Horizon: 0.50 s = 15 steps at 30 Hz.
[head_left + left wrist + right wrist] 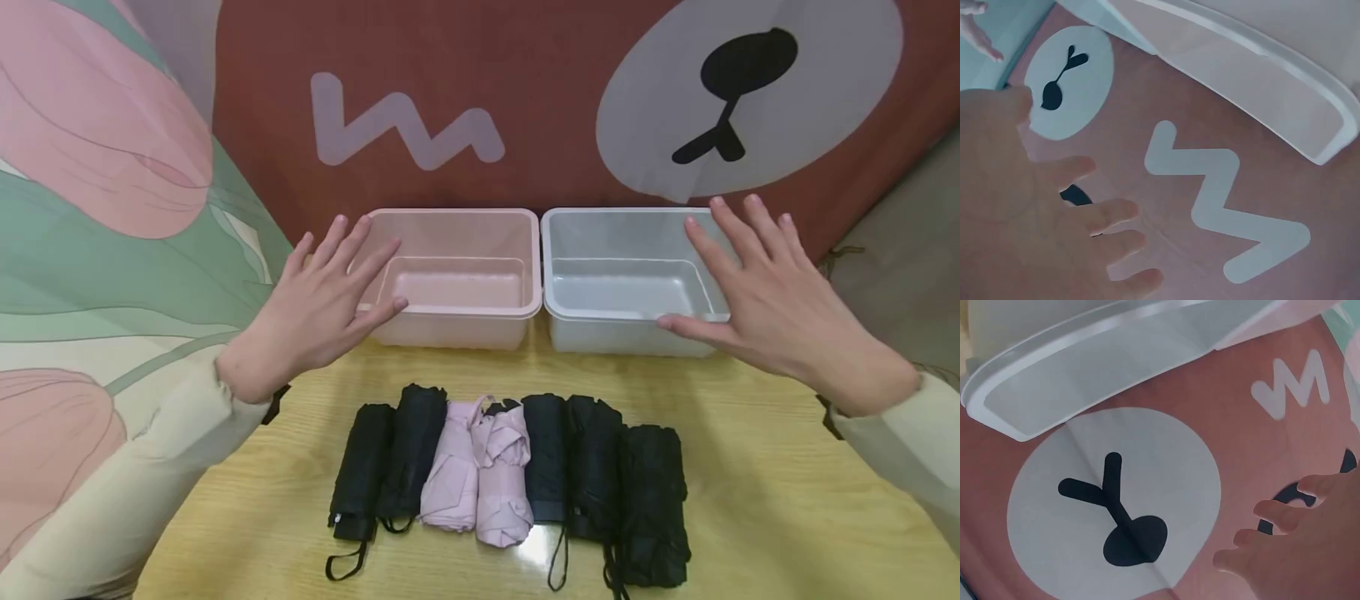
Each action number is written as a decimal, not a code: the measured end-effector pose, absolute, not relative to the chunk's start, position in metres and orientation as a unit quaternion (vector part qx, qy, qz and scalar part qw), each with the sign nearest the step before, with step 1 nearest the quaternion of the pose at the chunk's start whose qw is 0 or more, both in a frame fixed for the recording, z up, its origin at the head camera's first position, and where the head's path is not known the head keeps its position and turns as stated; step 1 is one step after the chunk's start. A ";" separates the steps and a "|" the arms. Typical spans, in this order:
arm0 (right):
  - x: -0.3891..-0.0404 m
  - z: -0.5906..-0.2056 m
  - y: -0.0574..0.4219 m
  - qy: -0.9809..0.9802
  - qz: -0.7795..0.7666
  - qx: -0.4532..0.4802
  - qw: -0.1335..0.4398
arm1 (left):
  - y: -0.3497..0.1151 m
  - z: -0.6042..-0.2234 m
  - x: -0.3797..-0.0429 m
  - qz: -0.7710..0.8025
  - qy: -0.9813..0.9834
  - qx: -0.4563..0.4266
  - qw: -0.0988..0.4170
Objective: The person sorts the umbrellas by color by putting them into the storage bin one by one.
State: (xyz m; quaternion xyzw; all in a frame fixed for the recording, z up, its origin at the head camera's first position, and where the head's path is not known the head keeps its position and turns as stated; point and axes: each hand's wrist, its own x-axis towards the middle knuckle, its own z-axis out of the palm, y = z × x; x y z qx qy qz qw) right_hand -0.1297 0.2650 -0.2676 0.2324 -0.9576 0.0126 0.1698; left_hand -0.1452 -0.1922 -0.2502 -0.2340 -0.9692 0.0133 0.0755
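Note:
My left hand [318,296] is raised with fingers spread at the left end of a pink plastic bin [457,329]. Mirroring it, my right hand [772,300] is held up, fingers straight and apart, over the right end of a pale white-blue bin [630,333]. Neither hand holds anything. Nearer to me, a row of folded umbrellas lies on the table: several black ones, among them a black umbrella [362,467] at the left end and a black umbrella [654,504] at the right end. Between the black ones lie two pink umbrellas, a left one [453,471] and a right one [502,492].
The bins stand side by side at the back of the wooden table [277,517]. Behind them hangs a reddish-brown cloth [547,100] with a cartoon face. A floral cloth [112,275] covers the left side. Wrist straps dangle from some umbrellas towards me.

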 end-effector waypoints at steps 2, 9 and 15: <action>-0.127 -0.265 0.264 -0.957 0.025 0.229 0.174 | -0.193 -0.250 -0.142 -0.003 -0.969 -0.229 0.087; -0.110 -0.255 0.268 -0.948 0.086 0.212 0.223 | -0.203 -0.254 -0.137 -0.089 -0.966 -0.186 0.157; -0.094 -0.256 0.267 -0.919 0.155 0.191 0.308 | -0.218 -0.269 -0.143 -0.210 -0.952 -0.113 0.190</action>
